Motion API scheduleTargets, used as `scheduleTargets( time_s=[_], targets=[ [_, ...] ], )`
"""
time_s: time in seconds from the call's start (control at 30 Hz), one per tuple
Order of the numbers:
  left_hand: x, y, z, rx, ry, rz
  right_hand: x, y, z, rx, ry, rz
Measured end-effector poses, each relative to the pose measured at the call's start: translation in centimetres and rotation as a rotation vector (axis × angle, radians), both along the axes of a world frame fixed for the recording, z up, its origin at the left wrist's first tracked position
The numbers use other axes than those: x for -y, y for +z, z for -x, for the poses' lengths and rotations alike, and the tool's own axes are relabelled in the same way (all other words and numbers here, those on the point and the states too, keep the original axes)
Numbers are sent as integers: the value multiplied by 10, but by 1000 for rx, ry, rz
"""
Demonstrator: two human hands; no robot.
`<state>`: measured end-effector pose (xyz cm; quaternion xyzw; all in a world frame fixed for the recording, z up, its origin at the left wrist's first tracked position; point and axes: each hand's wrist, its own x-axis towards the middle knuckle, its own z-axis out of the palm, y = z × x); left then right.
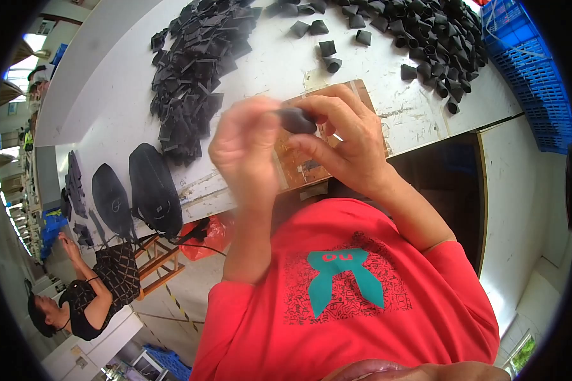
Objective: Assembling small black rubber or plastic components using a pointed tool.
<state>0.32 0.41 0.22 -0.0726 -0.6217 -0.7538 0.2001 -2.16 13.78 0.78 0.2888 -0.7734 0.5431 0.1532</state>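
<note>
A small black piece (297,120), rounded and smooth like a short sleeve, is held between my two hands above a brown board (290,170). My right hand (353,136) grips its right end, with the thumb below and the fingers curled over. My left hand (245,143) is blurred by motion; its bent fingers and thumb pinch the thin left end. Flat black pieces (194,76) lie in a long heap beyond my left hand. Past my right hand is a pile of short black tube-shaped pieces (426,41).
Two black padded shapes with cords (154,187) lie at the table's left edge. A blue plastic crate (531,82) stands at the right. Below the table edge hangs a red plastic bag (206,238) near a wooden stool (162,267). Another person (86,305) is at the lower left.
</note>
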Motion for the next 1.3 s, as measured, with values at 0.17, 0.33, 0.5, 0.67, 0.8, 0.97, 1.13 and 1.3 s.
scheduleTargets(
  time_s=[0.17, 0.33, 0.5, 0.67, 0.8, 0.97, 1.13, 1.3],
  targets=[
    [3, -7, -5, 32, -43, -439, 2, 6, 0, 16, -54, -9],
    [6, -17, -7, 30, -39, -342, 4, -10, 4, -250, -118, -16],
    [8, -14, -7, 49, 42, -256, -2, 3, -4, 699, 224, 588],
    [6, -14, -8, 39, 45, -234, 2, 2, 8, 460, 149, 289],
    [7, -17, -9, 45, 61, -186, -8, -30, 4, 807, 203, 510],
    [7, -17, -9, 75, 53, -210, -5, 1, 6, 327, 111, 204],
    [7, -16, -8, 105, 5, -367, -7, 13, 24, -150, 95, -257],
    [2, -18, -12, 60, 5, -239, -4, -16, 10, -55, 62, -80]
  ],
)
